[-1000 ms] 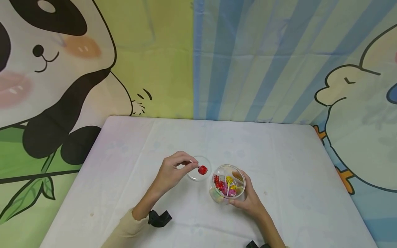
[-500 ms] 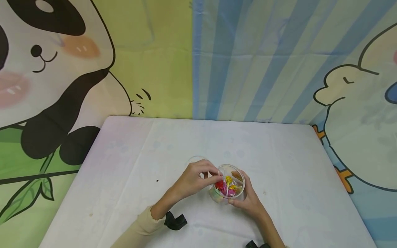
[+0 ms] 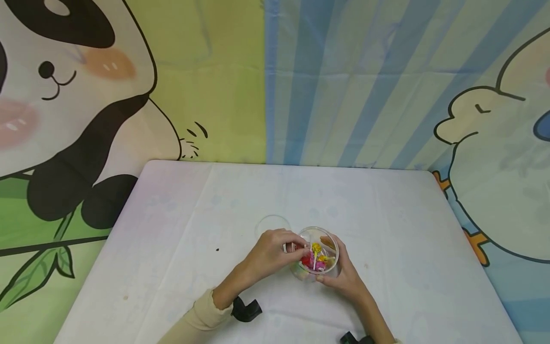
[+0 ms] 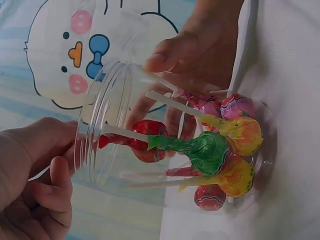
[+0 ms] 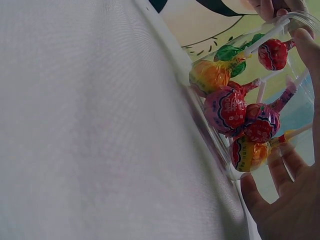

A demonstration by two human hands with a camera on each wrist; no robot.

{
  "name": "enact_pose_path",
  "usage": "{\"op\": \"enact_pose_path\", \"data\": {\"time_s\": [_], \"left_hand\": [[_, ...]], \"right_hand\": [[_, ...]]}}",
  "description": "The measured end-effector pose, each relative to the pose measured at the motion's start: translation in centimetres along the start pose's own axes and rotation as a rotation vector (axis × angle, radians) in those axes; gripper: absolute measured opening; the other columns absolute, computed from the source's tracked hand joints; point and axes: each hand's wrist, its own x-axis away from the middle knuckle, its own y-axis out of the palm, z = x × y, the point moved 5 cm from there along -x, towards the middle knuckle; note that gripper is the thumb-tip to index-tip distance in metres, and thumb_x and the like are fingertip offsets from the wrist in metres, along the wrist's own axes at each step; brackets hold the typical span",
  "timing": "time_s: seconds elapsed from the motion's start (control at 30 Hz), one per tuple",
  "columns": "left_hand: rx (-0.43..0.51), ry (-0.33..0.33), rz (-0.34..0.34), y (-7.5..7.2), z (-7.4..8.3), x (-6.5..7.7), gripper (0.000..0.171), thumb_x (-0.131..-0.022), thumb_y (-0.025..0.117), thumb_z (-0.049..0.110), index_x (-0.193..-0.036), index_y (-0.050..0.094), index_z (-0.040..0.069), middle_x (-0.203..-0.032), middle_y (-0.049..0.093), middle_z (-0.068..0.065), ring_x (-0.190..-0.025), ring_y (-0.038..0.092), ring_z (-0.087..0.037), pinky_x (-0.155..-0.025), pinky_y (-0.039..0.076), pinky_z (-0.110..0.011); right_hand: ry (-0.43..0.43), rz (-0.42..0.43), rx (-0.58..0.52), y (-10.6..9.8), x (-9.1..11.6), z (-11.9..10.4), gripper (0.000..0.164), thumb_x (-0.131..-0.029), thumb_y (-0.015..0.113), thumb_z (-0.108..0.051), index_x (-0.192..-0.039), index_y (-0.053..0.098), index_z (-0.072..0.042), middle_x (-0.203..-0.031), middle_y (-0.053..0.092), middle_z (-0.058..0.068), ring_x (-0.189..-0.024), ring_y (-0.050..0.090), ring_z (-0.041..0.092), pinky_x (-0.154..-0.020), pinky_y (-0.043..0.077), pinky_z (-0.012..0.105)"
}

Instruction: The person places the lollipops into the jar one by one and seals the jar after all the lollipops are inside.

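Note:
A clear plastic jar (image 3: 315, 273) stands on the table with several wrapped lollipops inside. In the left wrist view a green lollipop (image 4: 209, 152) and a yellow lollipop (image 4: 245, 136) lie among pink and red ones. My right hand (image 3: 343, 272) holds the jar around its right side, thumb near the front. At the jar's mouth my left hand (image 3: 279, 248) pinches a red lollipop (image 4: 149, 142), whose wrapped head hangs inside, above the others. The right wrist view shows that red lollipop (image 5: 273, 54) just inside the rim; the fingertips' hold is partly hidden.
A clear round lid (image 3: 272, 216) lies on the white-covered table (image 3: 206, 210) behind the left hand, partly hidden by it. A small dark speck (image 3: 217, 249) sits to the left. Cartoon-printed cloth (image 3: 343, 86) stands behind the table.
My left hand has moved right, from above the clear lid to the jar's mouth, bringing the red lollipop inside. The right hand keeps holding the jar in place.

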Motion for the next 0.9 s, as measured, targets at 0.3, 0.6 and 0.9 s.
{"op": "enact_pose_path", "data": {"time_s": [0.3,0.6,0.9], "left_hand": [[0.019,-0.037,-0.051,0.5,-0.2,0.1,0.008,-0.084,0.075,0.014,-0.092,0.075,0.012,-0.087,0.074,0.004,-0.063,0.049,0.004,-0.057,0.043,-0.009],[0.050,-0.037,0.018,-2.7,-2.4,0.5,0.012,-0.089,0.069,0.012,-0.101,0.073,0.012,-0.093,0.072,0.002,-0.064,0.058,0.000,-0.055,0.050,-0.016],[-0.415,-0.254,-0.297,-3.7,-8.7,1.2,0.064,-0.078,0.079,0.041,-0.133,0.058,0.016,-0.140,0.051,-0.010,-0.130,0.047,-0.028,-0.095,0.051,-0.047]], "right_hand": [[0.006,0.009,0.016,0.0,0.0,0.3,0.105,-0.066,0.080,-0.009,-0.152,0.021,-0.022,-0.148,0.039,0.017,-0.132,0.033,-0.007,-0.105,0.016,0.077],[0.027,0.017,0.012,0.1,0.0,0.3,0.107,-0.065,0.082,-0.010,-0.152,0.021,-0.024,-0.151,0.037,0.017,-0.134,0.025,-0.015,-0.105,0.011,0.078],[0.054,0.028,0.039,0.0,0.1,0.1,0.106,-0.065,0.082,-0.013,-0.152,0.022,-0.028,-0.152,0.037,0.016,-0.132,0.023,-0.019,-0.106,0.013,0.077]]}}
